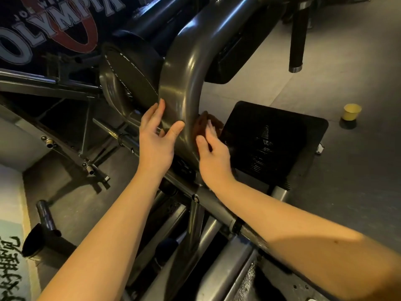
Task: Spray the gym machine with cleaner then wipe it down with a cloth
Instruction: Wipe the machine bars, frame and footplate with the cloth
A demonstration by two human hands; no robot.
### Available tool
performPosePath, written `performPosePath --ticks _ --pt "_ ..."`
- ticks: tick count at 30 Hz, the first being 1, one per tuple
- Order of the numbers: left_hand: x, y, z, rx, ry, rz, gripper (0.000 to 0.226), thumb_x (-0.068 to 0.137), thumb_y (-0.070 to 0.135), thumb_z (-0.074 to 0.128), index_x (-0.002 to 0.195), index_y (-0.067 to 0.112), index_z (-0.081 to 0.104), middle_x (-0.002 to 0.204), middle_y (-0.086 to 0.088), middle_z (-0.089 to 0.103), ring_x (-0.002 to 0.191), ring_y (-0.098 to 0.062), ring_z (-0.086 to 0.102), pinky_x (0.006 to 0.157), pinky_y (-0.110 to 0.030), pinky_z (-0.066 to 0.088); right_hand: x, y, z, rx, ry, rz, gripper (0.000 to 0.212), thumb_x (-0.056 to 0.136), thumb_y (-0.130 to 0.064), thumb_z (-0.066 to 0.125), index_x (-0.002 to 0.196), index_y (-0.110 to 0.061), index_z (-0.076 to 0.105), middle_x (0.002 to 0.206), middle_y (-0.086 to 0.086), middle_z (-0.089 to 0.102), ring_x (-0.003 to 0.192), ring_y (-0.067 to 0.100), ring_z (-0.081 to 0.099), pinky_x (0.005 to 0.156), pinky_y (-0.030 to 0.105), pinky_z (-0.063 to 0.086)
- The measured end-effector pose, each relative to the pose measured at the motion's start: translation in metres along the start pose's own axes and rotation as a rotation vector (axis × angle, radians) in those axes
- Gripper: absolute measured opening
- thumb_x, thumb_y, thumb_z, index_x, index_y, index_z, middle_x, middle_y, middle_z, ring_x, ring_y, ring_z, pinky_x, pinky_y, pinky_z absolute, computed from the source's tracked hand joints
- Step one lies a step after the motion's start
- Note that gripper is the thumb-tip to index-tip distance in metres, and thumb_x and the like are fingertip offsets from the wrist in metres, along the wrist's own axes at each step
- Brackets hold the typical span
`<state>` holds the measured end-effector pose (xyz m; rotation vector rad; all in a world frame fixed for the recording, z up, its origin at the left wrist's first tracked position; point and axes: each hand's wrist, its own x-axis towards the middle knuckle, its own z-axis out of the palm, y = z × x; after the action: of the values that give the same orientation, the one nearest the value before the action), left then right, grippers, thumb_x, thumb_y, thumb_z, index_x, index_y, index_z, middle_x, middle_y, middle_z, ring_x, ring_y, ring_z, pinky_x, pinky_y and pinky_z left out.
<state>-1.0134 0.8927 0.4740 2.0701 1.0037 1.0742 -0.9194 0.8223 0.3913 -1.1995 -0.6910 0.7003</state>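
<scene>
Reaching in from the lower edge, two bare forearms meet at the curved grey machine tube. The left grip is released: its fingers are spread and nearly straight, the thumb lies on the tube's front and the fingertips touch its left side. The right grip works at the tube's right side, grasping a brownish cloth that is bunched under the blurred fingers and pressed against the metal. Just right of that hand lies a black ribbed foot plate. A black oval pad sits behind the tube on the left. Well apart, on the grey floor, stands a small yellow cup.
</scene>
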Motion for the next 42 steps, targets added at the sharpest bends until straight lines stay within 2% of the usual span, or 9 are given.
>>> performPosePath --ticks 5,10,15,19,23,27,30,34,42 --pt "-0.007 -0.016 0.01 0.003 0.046 0.003 0.066 0.099 0.029 0.068 0.158 0.025 0.039 0.159 0.006 0.033 0.14 0.005 0.033 0.1 0.005 0.029 -0.012 0.047 0.008 -0.006 0.133 0.057 0.048 0.11 -0.024 0.043 0.153 -0.038 0.027 0.154 -0.037 0.022 0.152 -0.004 0.016 0.119 0.013 0.018" --pt "-0.03 -0.047 0.021 -0.068 0.081 -0.061 0.069 0.097 0.03 0.07 0.159 0.03 0.038 0.155 0.007 0.035 0.143 0.001 0.037 0.116 -0.023 0.04 -0.027 0.088 -0.007 0.065 0.248 0.522 0.047 0.109 -0.025 0.047 0.156 -0.021 0.041 0.16 -0.002 0.042 0.149 0.019 0.038 0.125 0.035 0.028" --pt "-0.055 -0.083 0.026 0.051 0.01 -0.143 0.073 0.094 0.024 0.074 0.158 0.023 0.039 0.15 0.003 0.045 0.127 0.013 0.046 0.101 0.003 0.032 -0.011 0.037 0.014 0.136 0.232 0.318 0.047 0.109 -0.026 0.048 0.156 -0.023 0.042 0.16 -0.003 0.043 0.149 0.013 0.036 0.125 0.037 0.028" --pt "-0.061 -0.103 0.034 -0.009 -0.021 -0.235 0.07 0.092 0.026 0.077 0.154 0.026 0.044 0.145 0.009 0.052 0.121 -0.001 0.058 0.1 -0.016 0.049 -0.018 0.041 0.019 0.084 0.183 0.214 0.05 0.11 -0.024 0.044 0.16 -0.024 0.033 0.167 -0.007 0.03 0.155 0.008 0.019 0.128 0.033 0.017" --pt "-0.067 -0.114 0.049 -0.046 0.015 -0.253 0.072 0.089 0.019 0.08 0.151 0.024 0.045 0.141 0.004 0.054 0.119 -0.009 0.061 0.095 -0.015 0.052 -0.013 0.074 0.017 0.131 0.28 0.477 0.047 0.11 -0.031 0.043 0.157 -0.027 0.041 0.162 0.001 0.041 0.151 0.022 0.035 0.125 0.046 0.03" --pt "-0.075 -0.122 0.066 -0.056 -0.012 -0.319 0.078 0.087 0.024 0.082 0.153 0.023 0.041 0.143 0.002 0.053 0.121 -0.009 0.06 0.101 -0.026 0.055 0.011 0.08 -0.005 0.228 0.437 0.798 0.037 0.108 -0.03 0.049 0.139 -0.016 0.062 0.129 0.009 0.065 0.12 0.028 0.061 0.11 0.045 0.048" --pt "-0.078 -0.12 0.075 -0.093 0.006 -0.37 0.081 0.088 0.024 0.082 0.155 0.02 0.037 0.144 0.003 0.053 0.122 -0.006 0.059 0.099 -0.018 0.053 0.019 0.063 -0.004 0.253 0.443 0.663 0.037 0.108 -0.027 0.049 0.143 -0.017 0.059 0.122 0.003 0.065 0.12 0.021 0.059 0.112 0.037 0.043" --pt "-0.079 -0.123 0.078 -0.132 0.013 -0.376 0.079 0.089 0.024 0.081 0.154 0.019 0.036 0.143 0.004 0.054 0.122 -0.007 0.061 0.101 -0.035 0.057 0.021 0.055 0.011 0.173 0.338 0.308 0.048 0.109 -0.024 0.046 0.157 -0.022 0.039 0.165 -0.006 0.033 0.155 0.013 0.024 0.128 0.04 0.021" --pt "-0.077 -0.121 0.08 -0.119 0.041 -0.427 0.078 0.085 0.021 0.085 0.149 0.02 0.042 0.135 0.006 0.06 0.117 -0.004 0.062 0.101 -0.026 0.054 0.022 0.087 -0.007 0.054 0.377 0.493 0.048 0.11 -0.022 0.047 0.157 -0.017 0.04 0.165 -0.001 0.034 0.153 0.018 0.028 0.127 0.038 0.023"
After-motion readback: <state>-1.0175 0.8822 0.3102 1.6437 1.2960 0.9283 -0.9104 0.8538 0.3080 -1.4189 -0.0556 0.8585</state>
